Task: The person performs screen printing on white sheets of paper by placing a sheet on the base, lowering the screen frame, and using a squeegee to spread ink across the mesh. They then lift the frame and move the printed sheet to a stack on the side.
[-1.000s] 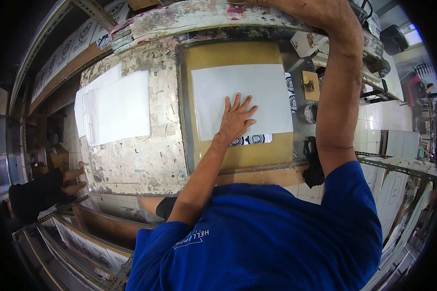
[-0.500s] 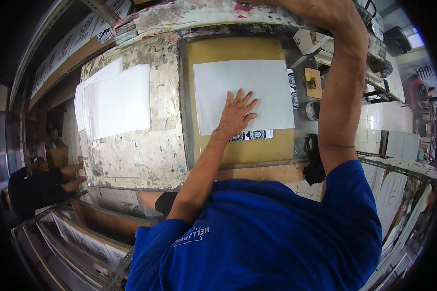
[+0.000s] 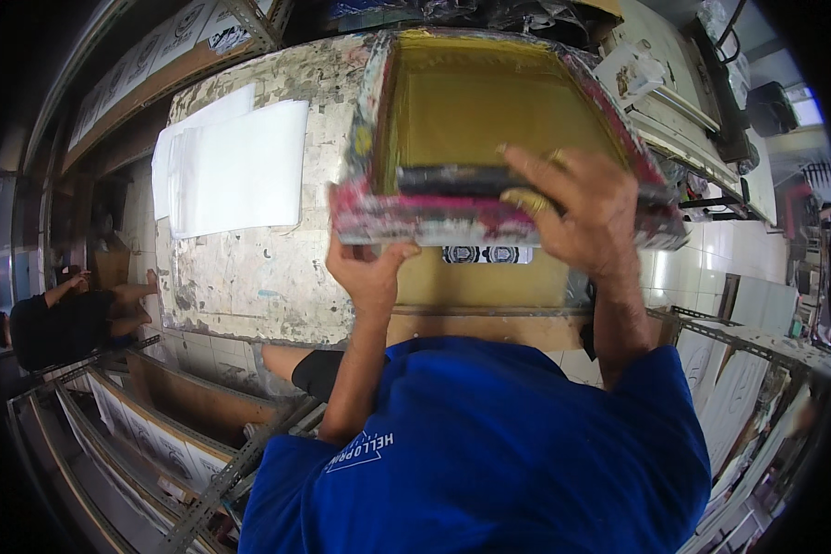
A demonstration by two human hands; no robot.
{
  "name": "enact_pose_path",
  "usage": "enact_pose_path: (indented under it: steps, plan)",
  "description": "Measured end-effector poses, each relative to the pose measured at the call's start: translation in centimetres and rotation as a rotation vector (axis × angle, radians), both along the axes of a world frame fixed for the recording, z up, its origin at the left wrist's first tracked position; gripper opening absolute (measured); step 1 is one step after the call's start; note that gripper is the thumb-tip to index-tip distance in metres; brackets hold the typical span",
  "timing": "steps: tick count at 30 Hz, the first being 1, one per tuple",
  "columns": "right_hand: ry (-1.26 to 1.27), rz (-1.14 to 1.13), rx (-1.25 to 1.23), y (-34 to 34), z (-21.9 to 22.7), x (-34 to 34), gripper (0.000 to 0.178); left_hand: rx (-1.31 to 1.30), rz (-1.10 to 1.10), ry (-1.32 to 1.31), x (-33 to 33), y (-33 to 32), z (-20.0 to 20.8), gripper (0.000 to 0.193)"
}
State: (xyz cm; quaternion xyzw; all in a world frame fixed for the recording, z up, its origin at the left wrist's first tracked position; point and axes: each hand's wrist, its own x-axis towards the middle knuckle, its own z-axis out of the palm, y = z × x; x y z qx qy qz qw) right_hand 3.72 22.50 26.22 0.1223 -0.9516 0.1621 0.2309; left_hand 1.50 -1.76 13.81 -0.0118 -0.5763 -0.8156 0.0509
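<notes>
A screen-printing frame (image 3: 434, 217) with yellow mesh, its wooden sides caked in pink and grey ink, lies over the print bed in front of me, its near side a little raised. My left hand (image 3: 365, 268) is closed on the near left corner of this frame, thumb along the near side. Along the inside of the near side rests a dark squeegee (image 3: 452, 179). My right hand (image 3: 582, 212), blurred and with yellowish stains on its fingers, pinches the squeegee's right end. Just under the frame's near edge shows a strip of black-and-white printed emblems (image 3: 487, 254).
White sheets (image 3: 235, 171) lie stacked on the stained tabletop (image 3: 268, 295) to the left. A person in dark clothes (image 3: 69, 319) sits at far left. Metal racks (image 3: 185, 522) stand near left, and a shelf (image 3: 748, 332) stands at right. Clutter fills the far right bench (image 3: 632, 74).
The screen frame has come down over the white sheet on the bed. My left hand has gone from the sheet to the frame's corner; my right hand has come nearer, onto the squeegee.
</notes>
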Motion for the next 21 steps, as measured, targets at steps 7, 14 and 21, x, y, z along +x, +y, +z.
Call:
enact_pose_path:
  steps: [7,14,21]
  plan:
    - [-0.396,0.048,-0.382,0.1,-9.8,-0.2,0.038,-0.347,-0.141,-0.043,4.5,-5.0,-13.5,0.111]
    - [-0.605,0.050,-0.074,-0.4,-16.4,1.6,0.054,-0.953,-0.012,0.269,4.7,-5.4,-15.8,0.106]
    - [-0.360,-0.062,-0.062,-0.7,-20.8,0.8,0.074,-1.116,0.016,0.258,4.8,-5.4,-15.1,0.097]
